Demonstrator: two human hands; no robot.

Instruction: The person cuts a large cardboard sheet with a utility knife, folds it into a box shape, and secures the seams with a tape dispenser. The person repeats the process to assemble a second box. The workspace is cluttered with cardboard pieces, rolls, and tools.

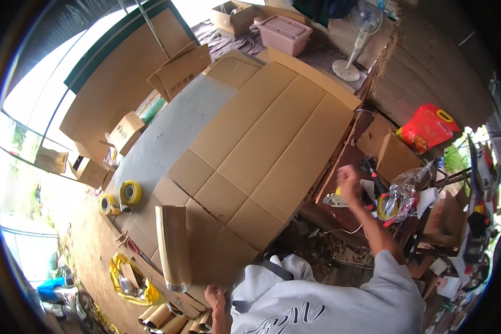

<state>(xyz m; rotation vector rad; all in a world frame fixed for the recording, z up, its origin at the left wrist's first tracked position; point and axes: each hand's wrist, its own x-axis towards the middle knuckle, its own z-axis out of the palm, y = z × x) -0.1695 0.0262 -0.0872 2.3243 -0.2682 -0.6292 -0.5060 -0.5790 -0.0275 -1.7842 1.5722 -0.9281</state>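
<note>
My right hand (348, 179) is raised over the small red-brown side table (329, 210), its fingers curled in. Whatever it may hold is hidden. Just below it lies a small yellow and silver item (335, 199). My left hand (215, 298) hangs low beside the table's near edge, close to a folded strip of cardboard (173, 245) standing near that edge; its fingers are too small and blurred to read. A large flattened cardboard sheet (261, 139) with crease lines covers much of the grey worktable (170, 139) before me.
Two rolls of yellow tape (130, 192) sit at the table's left edge, near red-handled scissors (136, 249). A yellow bag (129, 281) hangs below them. On the right are a red jug (427, 128), crumpled clear plastic (403, 195) and cardboard pieces. A fan (355, 50) stands behind.
</note>
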